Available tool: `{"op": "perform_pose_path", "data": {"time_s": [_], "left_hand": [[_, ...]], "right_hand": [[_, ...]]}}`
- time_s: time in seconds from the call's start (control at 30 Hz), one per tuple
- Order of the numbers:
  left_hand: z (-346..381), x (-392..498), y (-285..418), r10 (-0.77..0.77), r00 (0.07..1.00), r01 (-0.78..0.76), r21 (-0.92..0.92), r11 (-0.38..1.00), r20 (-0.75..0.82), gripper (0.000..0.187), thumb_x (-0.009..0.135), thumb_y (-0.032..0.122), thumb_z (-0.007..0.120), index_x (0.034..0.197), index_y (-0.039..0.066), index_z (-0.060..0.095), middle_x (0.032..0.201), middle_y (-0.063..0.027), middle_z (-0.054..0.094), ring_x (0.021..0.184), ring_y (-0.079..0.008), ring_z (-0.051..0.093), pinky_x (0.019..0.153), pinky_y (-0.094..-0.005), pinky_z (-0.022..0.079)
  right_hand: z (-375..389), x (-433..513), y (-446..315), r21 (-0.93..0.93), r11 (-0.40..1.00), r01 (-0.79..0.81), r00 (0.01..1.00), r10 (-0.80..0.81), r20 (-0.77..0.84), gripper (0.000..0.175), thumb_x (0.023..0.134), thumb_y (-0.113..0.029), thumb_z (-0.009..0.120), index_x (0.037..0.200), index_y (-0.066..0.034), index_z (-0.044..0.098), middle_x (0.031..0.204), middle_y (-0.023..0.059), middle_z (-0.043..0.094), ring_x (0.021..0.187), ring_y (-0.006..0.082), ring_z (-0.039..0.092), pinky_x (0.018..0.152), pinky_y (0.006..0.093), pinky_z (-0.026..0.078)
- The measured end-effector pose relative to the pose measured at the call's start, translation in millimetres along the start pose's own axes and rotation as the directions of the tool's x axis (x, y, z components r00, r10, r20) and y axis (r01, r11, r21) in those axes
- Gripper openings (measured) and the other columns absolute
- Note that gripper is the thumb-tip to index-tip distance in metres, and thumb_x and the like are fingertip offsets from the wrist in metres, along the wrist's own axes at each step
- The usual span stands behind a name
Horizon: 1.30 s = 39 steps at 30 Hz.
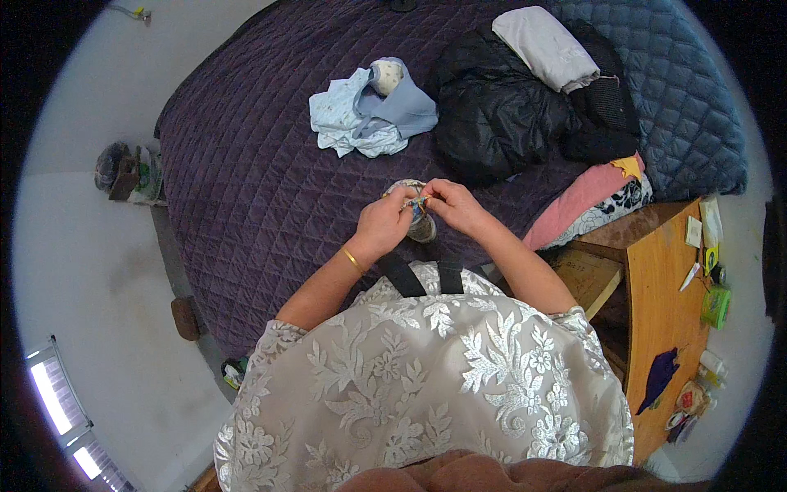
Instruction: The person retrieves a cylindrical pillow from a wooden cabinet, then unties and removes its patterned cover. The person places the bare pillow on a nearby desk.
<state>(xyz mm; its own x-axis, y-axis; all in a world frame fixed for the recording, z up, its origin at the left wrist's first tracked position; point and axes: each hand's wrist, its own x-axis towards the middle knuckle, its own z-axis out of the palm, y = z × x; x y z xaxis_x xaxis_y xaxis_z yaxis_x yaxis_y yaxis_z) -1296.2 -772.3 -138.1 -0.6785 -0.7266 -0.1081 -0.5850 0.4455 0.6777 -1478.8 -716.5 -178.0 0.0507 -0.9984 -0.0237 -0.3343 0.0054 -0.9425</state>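
Both hands meet over what looks like a small shoe (422,231) standing on a dark purple quilted bedspread (264,166), close to my body. Multicoloured lace or cord (415,202) runs across its top, between my fingertips. My left hand (384,222), below a gold bracelet (353,259), pinches the cord from the left side. From the right, my right hand (457,208) grips it between thumb and forefinger. The fingers hide much of the shoe's upper part. Beyond the hands lies a crumpled heap of light blue cloth (369,117).
A black puffy jacket (501,117) lies to the right with a folded white cloth (544,46) on it. Nearby are a pink cloth (584,197) and a blue quilt (682,92). At right stands a wooden cabinet (661,289) with an open drawer (584,277).
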Motion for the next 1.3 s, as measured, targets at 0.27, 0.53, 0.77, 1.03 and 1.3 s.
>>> {"op": "perform_pose_path", "data": {"time_s": [0.27, 0.53, 0.77, 1.03, 1.3], "left_hand": [[8.8, 3.5, 0.8, 0.018, 0.999, -0.02, -0.056, 0.998, -0.041, 0.017, 0.083, 0.019, 0.058, 0.096, 0.008, 0.059, 0.083, -0.0163, 0.063, 0.08, -0.035, 0.062, 0.067, -0.0417, 0.049], [15.9, 3.1, -3.5, 0.06, 0.996, -0.067, -0.101, 0.993, -0.068, 0.015, 0.084, 0.017, 0.058, 0.094, 0.006, 0.06, 0.08, -0.0148, 0.062, 0.074, -0.0307, 0.061, 0.065, -0.037, 0.048], [16.2, 3.9, -3.8, 0.066, 0.995, -0.075, -0.126, 0.989, -0.075, 0.015, 0.083, 0.017, 0.058, 0.092, 0.005, 0.06, 0.079, -0.0145, 0.062, 0.072, -0.0291, 0.061, 0.065, -0.036, 0.047], [15.9, 3.5, -0.2, -0.001, 0.999, -0.008, -0.166, 0.986, -0.053, 0.014, 0.083, 0.017, 0.059, 0.09, 0.005, 0.061, 0.075, -0.0126, 0.061, 0.07, -0.0249, 0.06, 0.064, -0.0336, 0.046], [20.6, 3.0, -5.2, 0.023, 0.997, -0.037, -0.182, 0.983, -0.076, 0.014, 0.084, 0.017, 0.059, 0.091, 0.006, 0.061, 0.076, -0.0125, 0.061, 0.071, -0.0255, 0.061, 0.064, -0.0343, 0.047]], "right_hand": [[-6.3, -8.7, -29.0, -0.224, 0.957, 0.184, 0.908, -0.253, -0.335, 0.021, 0.074, 0.0, 0.059, 0.093, -0.0051, 0.053, 0.088, 0.0133, 0.051, 0.083, 0.0334, 0.055, 0.07, 0.039, 0.046], [-1.5, -9.6, -25.7, -0.271, 0.942, 0.197, 0.96, -0.242, -0.142, 0.014, 0.075, -0.002, 0.058, 0.088, -0.0044, 0.054, 0.087, 0.015, 0.05, 0.084, 0.0358, 0.053, 0.07, 0.0423, 0.046], [-6.6, -8.9, -24.0, -0.482, 0.813, 0.328, 0.926, -0.376, -0.003, 0.012, 0.075, -0.006, 0.057, 0.086, -0.003, 0.053, 0.084, 0.0156, 0.052, 0.082, 0.0361, 0.053, 0.069, 0.0431, 0.045], [14.2, -12.0, -5.3, 0.09, 0.993, -0.076, 0.961, 0.097, -0.258, 0.011, 0.081, -0.006, 0.053, 0.09, -0.0014, 0.055, 0.08, 0.0152, 0.054, 0.079, 0.0331, 0.056, 0.073, 0.0378, 0.046], [1.8, -15.9, -13.9, -0.076, 0.986, 0.145, 0.97, -0.157, -0.186, 0.014, 0.079, -0.003, 0.055, 0.093, -0.003, 0.056, 0.088, 0.0154, 0.054, 0.081, 0.0345, 0.056, 0.072, 0.0391, 0.046]]}}
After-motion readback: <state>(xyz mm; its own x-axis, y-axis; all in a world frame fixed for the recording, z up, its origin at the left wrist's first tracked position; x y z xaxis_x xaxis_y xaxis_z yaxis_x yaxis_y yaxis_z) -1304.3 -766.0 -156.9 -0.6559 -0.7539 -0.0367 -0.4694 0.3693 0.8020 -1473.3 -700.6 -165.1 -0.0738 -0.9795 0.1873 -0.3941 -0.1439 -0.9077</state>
